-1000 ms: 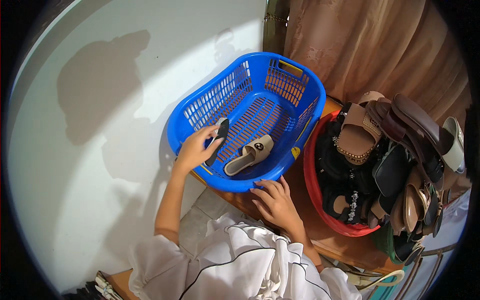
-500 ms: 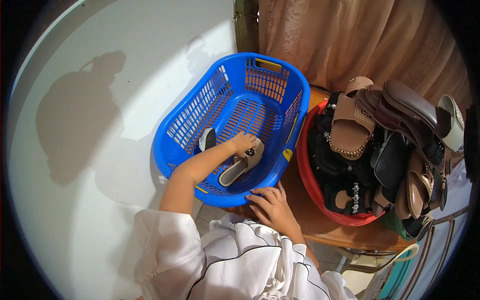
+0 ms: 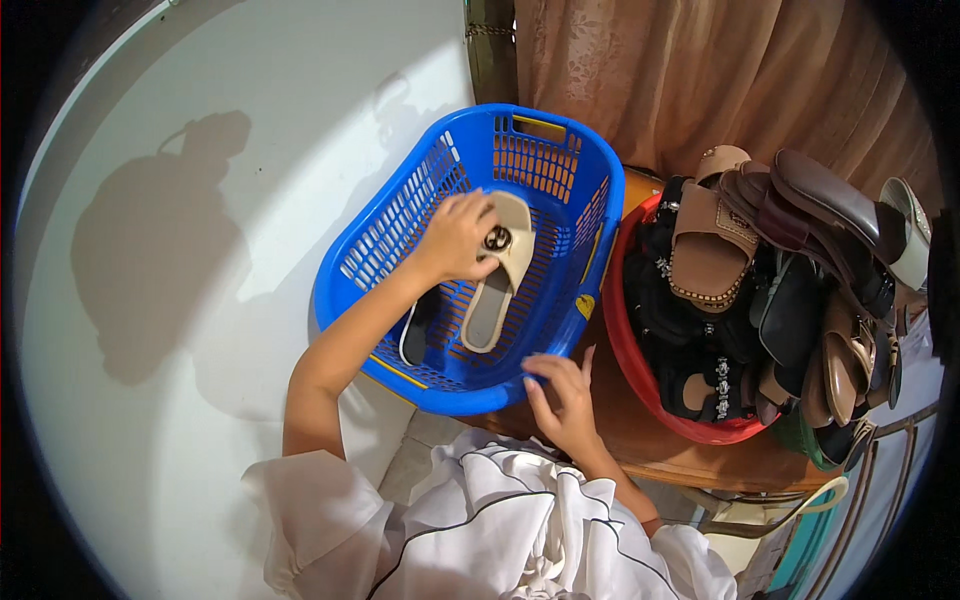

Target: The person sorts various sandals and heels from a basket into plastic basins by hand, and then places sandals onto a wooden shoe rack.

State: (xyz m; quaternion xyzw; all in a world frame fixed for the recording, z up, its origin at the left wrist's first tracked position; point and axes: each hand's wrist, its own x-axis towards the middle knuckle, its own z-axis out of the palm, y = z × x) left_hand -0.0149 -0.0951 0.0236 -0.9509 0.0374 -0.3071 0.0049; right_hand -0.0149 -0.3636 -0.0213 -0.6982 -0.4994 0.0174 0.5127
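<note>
Basket [image 3: 450, 400] of slotted blue plastic holds a dark sandal [image 3: 414, 338], partly hidden, below the fingers of the left hand [image 3: 458, 240]. These, slightly blurred, clamp a flat cream sandal [image 3: 488, 310] inside it. Fingers of the right hand [image 3: 565, 398] hang apart by the basket's edge, contact unclear; right of them, glossy and studded shoes [image 3: 712, 265] overfill a red tub [image 3: 648, 388].

Two hands, one left [image 3: 458, 235] and one right [image 3: 567, 395], with one blue basket [image 3: 460, 403] and two sandals: one cream sandal [image 3: 516, 262], one black sandal [image 3: 418, 335]. Alongside, one bench [image 3: 660, 457], one red tub [image 3: 700, 432] and one green container [image 3: 810, 440], partly hidden. Heaped shoes [image 3: 790, 315] overlap too much to count, though one studded tan sandal [image 3: 700, 265] stands out. One curtain [image 3: 680, 70].
</note>
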